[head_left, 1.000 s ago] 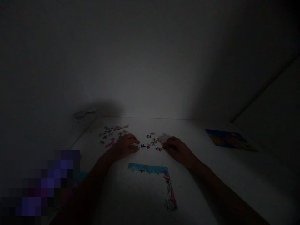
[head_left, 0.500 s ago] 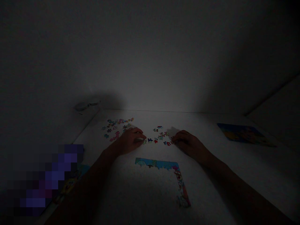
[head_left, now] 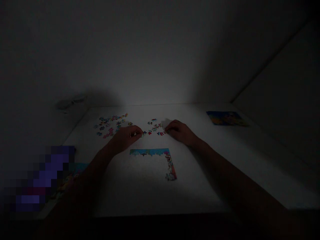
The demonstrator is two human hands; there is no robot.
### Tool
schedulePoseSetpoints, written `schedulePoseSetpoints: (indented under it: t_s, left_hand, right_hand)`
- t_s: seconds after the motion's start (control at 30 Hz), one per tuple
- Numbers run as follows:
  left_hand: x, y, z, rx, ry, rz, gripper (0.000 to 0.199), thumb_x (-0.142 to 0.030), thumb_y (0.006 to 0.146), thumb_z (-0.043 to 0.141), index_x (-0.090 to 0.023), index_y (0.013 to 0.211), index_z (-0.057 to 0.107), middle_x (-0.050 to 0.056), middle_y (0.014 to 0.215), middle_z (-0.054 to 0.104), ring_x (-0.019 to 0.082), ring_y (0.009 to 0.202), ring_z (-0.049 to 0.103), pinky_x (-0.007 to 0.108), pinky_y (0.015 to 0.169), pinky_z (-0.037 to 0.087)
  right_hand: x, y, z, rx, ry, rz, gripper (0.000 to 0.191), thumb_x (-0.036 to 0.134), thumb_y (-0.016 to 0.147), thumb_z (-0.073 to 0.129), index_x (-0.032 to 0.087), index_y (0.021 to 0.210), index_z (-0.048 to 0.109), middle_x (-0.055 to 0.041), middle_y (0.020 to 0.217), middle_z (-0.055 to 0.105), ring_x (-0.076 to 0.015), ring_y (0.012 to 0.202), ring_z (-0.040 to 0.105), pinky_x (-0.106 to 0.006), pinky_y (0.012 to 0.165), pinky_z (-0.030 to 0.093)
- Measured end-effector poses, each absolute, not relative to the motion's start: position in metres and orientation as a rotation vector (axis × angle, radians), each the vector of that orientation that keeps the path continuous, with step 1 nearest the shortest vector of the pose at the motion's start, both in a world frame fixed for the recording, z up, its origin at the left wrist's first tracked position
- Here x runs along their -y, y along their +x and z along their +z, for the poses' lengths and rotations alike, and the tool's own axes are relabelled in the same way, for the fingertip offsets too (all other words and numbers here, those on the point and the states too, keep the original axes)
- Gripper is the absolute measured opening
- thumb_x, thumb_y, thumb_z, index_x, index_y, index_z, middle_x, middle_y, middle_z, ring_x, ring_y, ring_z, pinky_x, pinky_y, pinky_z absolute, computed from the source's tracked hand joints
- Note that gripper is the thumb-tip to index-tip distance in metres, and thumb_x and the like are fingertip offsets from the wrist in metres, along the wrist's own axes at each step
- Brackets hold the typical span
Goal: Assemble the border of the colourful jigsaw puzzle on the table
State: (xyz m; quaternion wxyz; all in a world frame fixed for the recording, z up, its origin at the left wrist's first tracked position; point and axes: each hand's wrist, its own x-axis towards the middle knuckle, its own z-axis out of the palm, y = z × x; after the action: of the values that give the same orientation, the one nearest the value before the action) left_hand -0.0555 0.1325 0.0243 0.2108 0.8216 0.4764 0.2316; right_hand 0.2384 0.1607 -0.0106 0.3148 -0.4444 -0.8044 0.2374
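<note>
The room is dim. My left hand point(head_left: 123, 138) lies on the white table point(head_left: 140, 190), its fingertips among small jigsaw pieces point(head_left: 153, 128) in a loose scatter. Whether those fingers pinch a piece is too dark to tell. My right hand point(head_left: 180, 131) rests at the scatter's right side, fingers curled towards it. Below both hands lies an assembled L-shaped strip of colourful puzzle edge point(head_left: 152, 152), turning down at its right end. A larger cluster of loose pieces point(head_left: 110, 125) sits left of my left hand.
A colourful picture card point(head_left: 226, 118) lies at the table's right. A pixelated patch point(head_left: 37, 176) covers the lower left, beside a partly hidden printed box or card point(head_left: 77, 168). Two pale round objects point(head_left: 70, 101) sit beyond the table's far left corner.
The whole scene has shifted up and left in view and looks smaller. My hands stay at the small scatter, a little closer together.
</note>
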Motion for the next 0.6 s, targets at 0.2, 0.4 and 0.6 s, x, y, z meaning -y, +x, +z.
schedulePoseSetpoints:
  t_s: [0.2,0.4,0.6]
  left_hand:
    - [-0.139,-0.05,0.012,-1.427,2.189,0.673,0.016,-0.03,0.085,0.055,-0.019,0.087,0.066,0.002,0.081,0.067,0.016,0.075,0.061,0.029,0.075,0.049]
    - [-0.144,-0.05,0.005,-1.443,2.206,0.666,0.015,-0.029,0.086,0.057,-0.018,0.09,0.067,0.004,0.09,0.067,0.016,0.081,0.063,0.03,0.079,0.05]
    - [-0.145,-0.048,0.002,-1.409,2.226,0.655,0.016,-0.029,0.089,0.056,-0.019,0.094,0.068,0.003,0.091,0.066,0.017,0.083,0.063,0.031,0.081,0.051]
  right_hand:
    - [-0.159,0.237,-0.008,2.145,-1.173,0.622,0.018,0.012,0.078,0.058,0.02,0.084,0.072,-0.0044,0.091,0.068,-0.0192,0.093,0.062,-0.036,0.089,0.047]
    - [-0.162,0.238,-0.011,2.152,-1.12,0.627,0.017,0.013,0.078,0.057,0.021,0.083,0.071,-0.0037,0.091,0.068,-0.0194,0.093,0.062,-0.037,0.09,0.047]
    - [-0.162,0.239,-0.013,2.11,-1.157,0.645,0.016,0.017,0.078,0.058,0.02,0.087,0.072,-0.0061,0.093,0.066,-0.0192,0.087,0.063,-0.035,0.084,0.049]
